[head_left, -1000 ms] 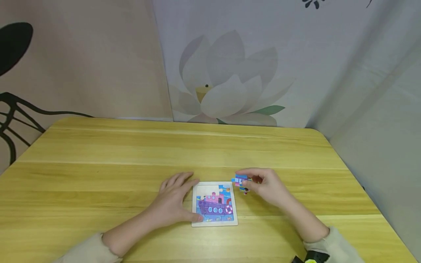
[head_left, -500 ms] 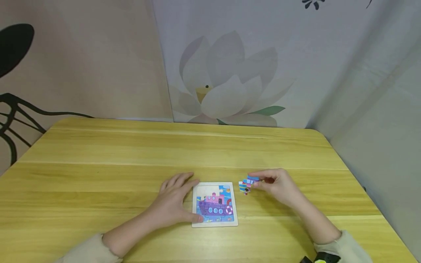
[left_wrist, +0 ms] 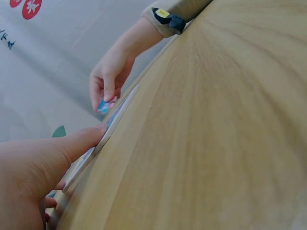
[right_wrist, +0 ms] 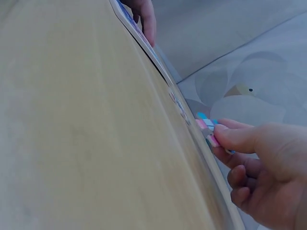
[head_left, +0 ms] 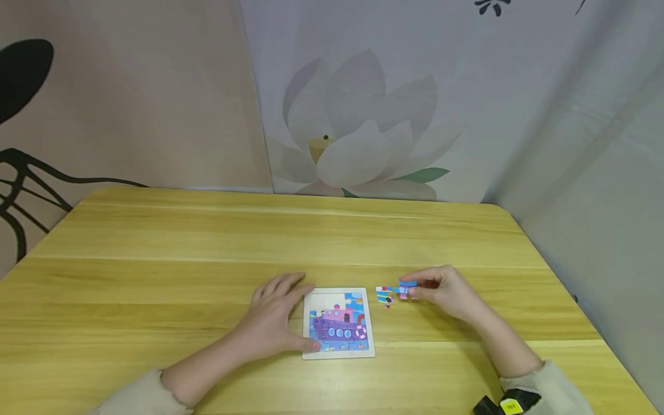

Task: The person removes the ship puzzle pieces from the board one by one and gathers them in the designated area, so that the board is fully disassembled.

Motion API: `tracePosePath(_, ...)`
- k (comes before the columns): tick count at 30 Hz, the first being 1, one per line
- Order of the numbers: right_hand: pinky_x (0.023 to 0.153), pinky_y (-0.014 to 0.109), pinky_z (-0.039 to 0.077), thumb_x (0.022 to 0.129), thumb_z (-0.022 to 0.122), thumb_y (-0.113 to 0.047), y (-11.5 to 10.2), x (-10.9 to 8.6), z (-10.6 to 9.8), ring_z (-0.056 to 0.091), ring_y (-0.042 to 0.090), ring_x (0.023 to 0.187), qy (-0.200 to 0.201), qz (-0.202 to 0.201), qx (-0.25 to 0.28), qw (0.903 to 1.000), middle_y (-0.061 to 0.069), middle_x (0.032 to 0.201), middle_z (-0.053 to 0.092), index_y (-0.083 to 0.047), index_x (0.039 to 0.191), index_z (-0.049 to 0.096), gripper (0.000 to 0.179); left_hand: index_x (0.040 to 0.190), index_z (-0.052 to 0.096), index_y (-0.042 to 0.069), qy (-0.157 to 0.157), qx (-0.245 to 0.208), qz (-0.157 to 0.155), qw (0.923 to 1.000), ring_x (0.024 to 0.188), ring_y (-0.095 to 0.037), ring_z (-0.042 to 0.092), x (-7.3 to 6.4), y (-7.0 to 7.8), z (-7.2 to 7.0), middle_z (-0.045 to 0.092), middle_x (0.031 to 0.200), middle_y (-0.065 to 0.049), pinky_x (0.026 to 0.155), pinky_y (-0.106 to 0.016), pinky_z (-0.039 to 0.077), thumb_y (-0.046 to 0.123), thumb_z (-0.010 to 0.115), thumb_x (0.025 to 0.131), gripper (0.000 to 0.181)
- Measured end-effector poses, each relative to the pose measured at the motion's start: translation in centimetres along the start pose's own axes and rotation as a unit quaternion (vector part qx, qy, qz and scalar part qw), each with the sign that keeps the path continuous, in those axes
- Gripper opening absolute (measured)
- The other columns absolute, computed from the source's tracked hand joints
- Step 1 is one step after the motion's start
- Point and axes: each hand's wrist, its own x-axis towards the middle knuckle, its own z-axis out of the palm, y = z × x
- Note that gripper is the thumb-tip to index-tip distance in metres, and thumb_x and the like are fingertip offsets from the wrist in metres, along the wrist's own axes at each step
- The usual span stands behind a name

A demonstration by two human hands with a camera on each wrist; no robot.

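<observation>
A square jigsaw puzzle board with a white border and a pink and purple ship picture lies on the table. Bare white shows in its upper left part. My left hand rests along the board's left side, thumb on the lower left corner and fingers spread by the upper left corner. To the right of the board, my right hand pinches a blue, purple and pink puzzle piece between thumb and fingers, just off the table in the right wrist view. Another puzzle piece, blue with yellow, lies between board and right hand.
The wooden table extends around the board. Behind it hangs a pale curtain with a flower print. A black chair stands beyond the left edge. A black band with a yellow label is on the right sleeve.
My right hand has moved right with its puzzle piece, away from the board, and turned the piece. The loose piece behind it shows more fully. The left hand and board have stayed put.
</observation>
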Motion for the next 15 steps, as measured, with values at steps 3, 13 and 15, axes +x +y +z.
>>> tracePosePath(3,0.057,0.023,0.043,0.084,0.072,-0.006,0.48,0.05,-0.08,0.05,0.016,0.072,-0.006,0.003,-0.002,1.0,0.005,0.097,0.07,-0.006,0.104,0.075,0.021,0.142,0.046,0.011,0.0,0.0,0.0,1.0,0.138,-0.038,0.022,-0.01,-0.03,0.04,0.03,0.152,-0.013,0.107,-0.065,0.01,0.07,0.075,0.058,0.107)
tracePosePath(13,0.058,0.024,0.043,0.083,0.075,-0.011,0.98,0.19,0.46,0.049,0.018,0.071,0.007,0.016,-0.022,0.9996,0.0,0.087,0.068,-0.009,0.102,0.076,0.02,0.142,0.046,0.01,-0.003,0.001,-0.001,1.0,0.138,-0.038,0.021,-0.02,-0.04,-0.01,0.03,0.152,-0.012,0.107,-0.065,0.009,0.071,0.074,0.058,0.107)
tracePosePath(15,0.057,0.024,0.043,0.083,0.075,-0.011,0.94,0.14,0.6,0.049,0.017,0.069,0.014,0.016,-0.033,0.9992,-0.001,0.085,0.067,-0.01,0.102,0.076,0.019,0.142,0.046,0.011,-0.004,0.001,-0.001,1.0,0.138,-0.038,0.021,-0.02,-0.04,-0.04,0.029,0.152,-0.013,0.107,-0.065,0.009,0.072,0.073,0.059,0.107)
